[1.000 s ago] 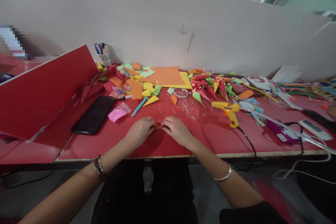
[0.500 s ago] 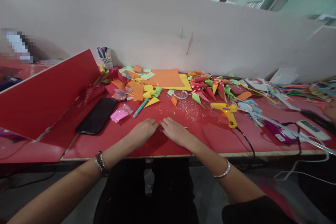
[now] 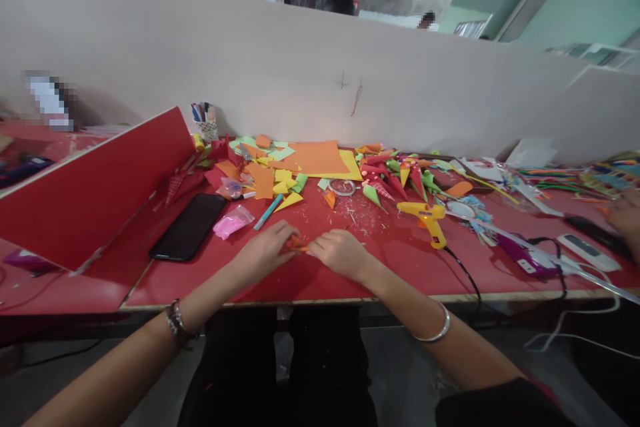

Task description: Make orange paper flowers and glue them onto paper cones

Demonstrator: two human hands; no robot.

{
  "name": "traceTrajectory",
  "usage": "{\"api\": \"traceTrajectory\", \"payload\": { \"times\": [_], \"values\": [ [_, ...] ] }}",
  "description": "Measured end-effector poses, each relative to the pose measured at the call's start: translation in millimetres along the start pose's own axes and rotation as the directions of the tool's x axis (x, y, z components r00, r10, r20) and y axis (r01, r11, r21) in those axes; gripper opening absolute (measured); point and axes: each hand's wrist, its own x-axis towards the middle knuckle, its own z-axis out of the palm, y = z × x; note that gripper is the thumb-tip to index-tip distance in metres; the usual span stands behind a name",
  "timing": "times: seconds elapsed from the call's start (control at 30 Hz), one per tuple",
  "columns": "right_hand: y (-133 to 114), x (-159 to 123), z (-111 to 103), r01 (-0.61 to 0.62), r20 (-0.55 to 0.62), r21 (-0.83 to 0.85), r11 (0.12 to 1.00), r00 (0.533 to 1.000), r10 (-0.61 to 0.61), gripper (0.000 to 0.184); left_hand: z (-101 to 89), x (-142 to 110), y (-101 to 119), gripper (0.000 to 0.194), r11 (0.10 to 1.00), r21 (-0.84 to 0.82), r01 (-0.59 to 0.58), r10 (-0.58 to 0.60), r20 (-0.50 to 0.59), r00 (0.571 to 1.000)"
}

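A small orange paper piece (image 3: 298,243) lies on the red table (image 3: 380,260) between my two hands. My left hand (image 3: 265,250) pinches its left side with curled fingers. My right hand (image 3: 340,252) closes on its right end, knuckles up. Both hands rest low on the tabletop near the front edge. Most of the paper is hidden under my fingers, so its shape is unclear.
Behind lie orange and yellow sheets (image 3: 320,157), paper scraps and paper cones (image 3: 395,177). A yellow glue gun (image 3: 426,217) with a black cord sits right, a black phone (image 3: 189,227) and pink packet (image 3: 231,221) left. A red divider (image 3: 90,180) slants at left. Another person's hand (image 3: 626,213) shows far right.
The orange paper piece shows again between my fingers, which have curled up from lying flatter on the table. The camera has tilted up slightly.
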Motion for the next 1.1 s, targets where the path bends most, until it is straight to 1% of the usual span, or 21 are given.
{"api": "traceTrajectory", "payload": {
  "times": [0.03, 0.07, 0.1, 0.13, 0.17, 0.2, 0.23, 0.3, 0.37, 0.43, 0.5, 0.57, 0.63, 0.7, 0.73, 0.8, 0.87, 0.93, 1.0, 1.07, 1.1],
  "values": [
    [0.5, -2.0, -2.7, 0.03, -0.067, -0.045, 0.999, 0.997, -0.033, 0.025, -3.0, 0.7, -0.9, 0.03, 0.987, -0.134, 0.092, -0.086, 0.048, 0.995],
    [0.9, -3.9, -5.7, 0.059, -0.129, -0.093, 0.994, 0.989, -0.07, 0.025, -6.1, 1.4, -1.4, 0.036, 0.943, -0.273, 0.191, -0.154, 0.15, 0.977],
    [1.1, -5.6, -8.8, 0.086, -0.183, -0.138, 0.987, 0.977, -0.111, 0.025, -8.8, 2.0, -1.6, 0.04, 0.871, -0.395, 0.29, -0.179, 0.294, 0.939],
    [1.3, -7.1, -11.8, 0.116, -0.225, -0.179, 0.977, 0.962, -0.156, 0.023, -10.8, 2.3, -1.5, 0.042, 0.783, -0.494, 0.378, -0.151, 0.439, 0.886],
    [1.3, -8.3, -14.6, 0.147, -0.255, -0.212, 0.966, 0.946, -0.2, 0.021, -12.0, 2.4, -1.0, 0.044, 0.69, -0.568, 0.448, -0.091, 0.546, 0.833],
    [1.2, -9.2, -17.1, 0.177, -0.275, -0.237, 0.955, 0.931, -0.241, 0.02, -12.3, 2.3, -0.1, 0.043, 0.606, -0.625, 0.492, -0.028, 0.601, 0.798],
    [1.0, -9.9, -19.1, 0.201, -0.287, -0.253, 0.946, 0.918, -0.272, 0.019, -11.8, 2.0, 1.0, 0.042, 0.537, -0.67, 0.513, 0.016, 0.616, 0.788],
    [0.7, -10.5, -21.8, 0.229, -0.292, -0.266, 0.936, 0.907, -0.305, 0.019, -9.6, 1.0, 4.0, 0.039, 0.473, -0.723, 0.503, 0.044, 0.59, 0.806],
    [0.5, -10.6, -22.9, 0.237, -0.276, -0.258, 0.937, 0.911, -0.307, 0.02, -8.0, -0.1, 7.9, 0.038, 0.493, -0.736, 0.464, 0.025, 0.545, 0.838],
    [0.5, -10.3, -22.6, 0.232, -0.242, -0.224, 0.947, 0.928, -0.284, 0.021, -9.0, -1.1, 12.7, 0.039, 0.565, -0.716, 0.409, 0.003, 0.498, 0.867],
    [0.5, -9.3, -21.2, 0.216, -0.191, -0.166, 0.962, 0.95, -0.246, 0.022, -13.0, -2.0, 18.4, 0.041, 0.672, -0.656, 0.342, -0.01, 0.453, 0.891],
    [0.5, -7.2, -19.4, 0.19, -0.131, -0.089, 0.978, 0.971, -0.201, 0.024, -18.5, -2.9, 24.2, 0.043, 0.809, -0.533, 0.248, -0.016, 0.402, 0.916],
    [0.7, -4.1, -17.9, 0.142, -0.054, 0.012, 0.99, 0.989, -0.141, 0.027, -22.6, -3.5, 29.2, 0.043, 0.934, -0.332, 0.134, -0.015, 0.338, 0.941],
    [1.4, -0.6, -17.6, 0.057, 0.059, 0.135, 0.989, 0.996, -0.065, 0.03, -23.1, -4.2, 32.1, 0.039, 0.998, -0.063, 0.019, 0.0, 0.293, 0.956],
    [1.9, 1.1, -17.9, 0.006, 0.121, 0.198, 0.98, 0.992, -0.03, 0.032, -21.7, -4.7, 32.6, 0.035, 0.996, 0.079, -0.038, 0.015, 0.282, 0.959],
    [3.2, 3.6, -18.8, -0.085, 0.214, 0.322, 0.943, 0.977, 0.015, 0.031, -16.4, -6.4, 32.2, 0.028, 0.938, 0.313, -0.15, 0.064, 0.268, 0.961],
    [4.8, 4.8, -18.9, -0.129, 0.252, 0.486, 0.865, 0.968, 0.002, 0.028, -10.5, -8.9, 31.3, 0.022, 0.861, 0.435, -0.264, 0.162, 0.256, 0.953],
    [6.5, 4.8, -16.8, -0.162, 0.281, 0.677, 0.718, 0.958, -0.049, 0.027, -6.5, -11.7, 31.3, 0.02, 0.795, 0.481, -0.37, 0.279, 0.251, 0.927],
    [8.0, 4.1, -12.1, -0.237, 0.338, 0.821, 0.519, 0.935, -0.107, 0.03, -5.3, -13.4, 32.2, 0.02, 0.742, 0.495, -0.453, 0.364, 0.269, 0.892],
    [8.9, 3.5, -6.2, -0.331, 0.405, 0.874, 0.356, 0.901, -0.156, 0.034, -5.3, -13.0, 31.9, 0.021, 0.724, 0.491, -0.483, 0.38, 0.3, 0.875],
    [9.0, 3.6, -3.5, -0.365, 0.431, 0.877, 0.313, 0.886, -0.173, 0.036, -5.1, -12.0, 30.4, 0.021, 0.738, 0.475, -0.479, 0.366, 0.315, 0.876]
  ]
}}
